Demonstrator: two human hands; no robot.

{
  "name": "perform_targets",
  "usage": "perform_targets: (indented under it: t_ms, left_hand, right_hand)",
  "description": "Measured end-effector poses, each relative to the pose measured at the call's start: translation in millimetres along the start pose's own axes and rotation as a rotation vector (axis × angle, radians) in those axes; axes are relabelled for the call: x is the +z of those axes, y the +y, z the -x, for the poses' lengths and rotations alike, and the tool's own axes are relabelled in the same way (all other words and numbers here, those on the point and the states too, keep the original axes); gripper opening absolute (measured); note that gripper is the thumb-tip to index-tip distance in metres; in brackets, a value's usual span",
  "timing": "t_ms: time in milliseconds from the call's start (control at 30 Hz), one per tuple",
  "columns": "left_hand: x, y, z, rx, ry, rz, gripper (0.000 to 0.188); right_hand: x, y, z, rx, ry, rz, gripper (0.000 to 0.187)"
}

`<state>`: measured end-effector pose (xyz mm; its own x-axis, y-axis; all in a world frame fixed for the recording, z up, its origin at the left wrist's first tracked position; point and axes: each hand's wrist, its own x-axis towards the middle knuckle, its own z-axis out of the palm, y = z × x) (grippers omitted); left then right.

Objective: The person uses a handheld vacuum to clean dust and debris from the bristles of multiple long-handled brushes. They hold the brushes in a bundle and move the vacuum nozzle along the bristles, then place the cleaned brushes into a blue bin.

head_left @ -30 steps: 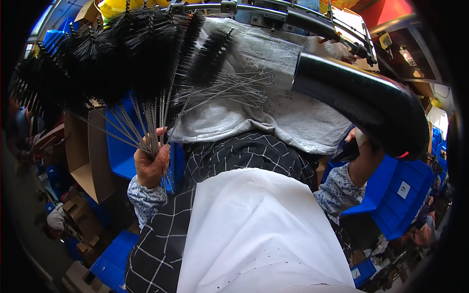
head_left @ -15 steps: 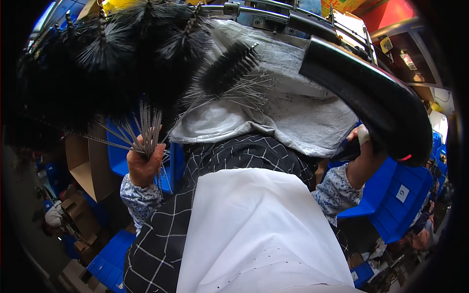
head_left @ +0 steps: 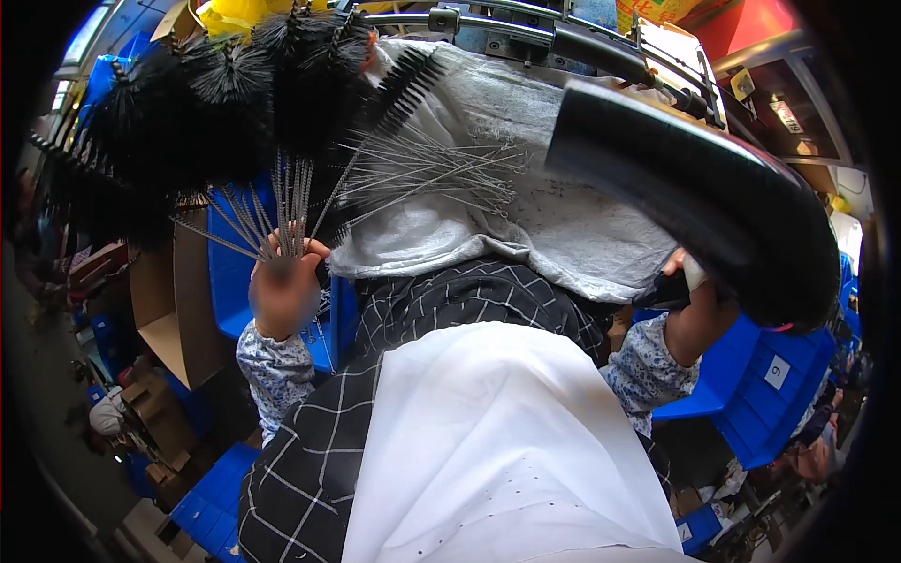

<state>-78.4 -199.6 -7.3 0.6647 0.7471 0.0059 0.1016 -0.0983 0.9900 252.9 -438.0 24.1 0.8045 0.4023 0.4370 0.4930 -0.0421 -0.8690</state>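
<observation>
My left hand is closed round the twisted-wire stems of a bundle of wire brushes. Their bushy black bristle heads fan out up and to the left. One brush leans apart from the rest, its bristles over a grey-white cloth. Loose thin wires lie in a pile on that cloth. My right hand is at the cloth's right edge, partly covered by a large black curved piece. Its fingers look curled, with a white wrap on one, against something dark that I cannot make out.
Metal rods and machine parts run along the far side. A blue bin and a cardboard box stand left of my lap. Another blue bin is at the right. White cloth covers my front.
The brush bundle has swung, and its heads now spread further left. My left hand has turned a little. More of the loose wires shows. The black curved piece appears slightly further left.
</observation>
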Motion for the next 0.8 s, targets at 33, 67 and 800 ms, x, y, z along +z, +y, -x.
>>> perform_targets:
  t_ms: [33, 67, 800]
  left_hand:
    - [0, 1, 0, -0.011, -0.003, 0.016, 0.038]
    - [1, 2, -1, -0.023, -0.006, 0.032, 0.035]
    - [-3, 8, 1, 0.026, 0.055, 0.052, 0.029]
  right_hand:
    - [-1, -1, 1, -0.022, -0.005, 0.038, 0.013]
    - [0, -3, 0, -0.029, -0.009, 0.052, 0.012]
    - [-20, 18, -4, -0.547, -0.117, 0.559, 0.017]
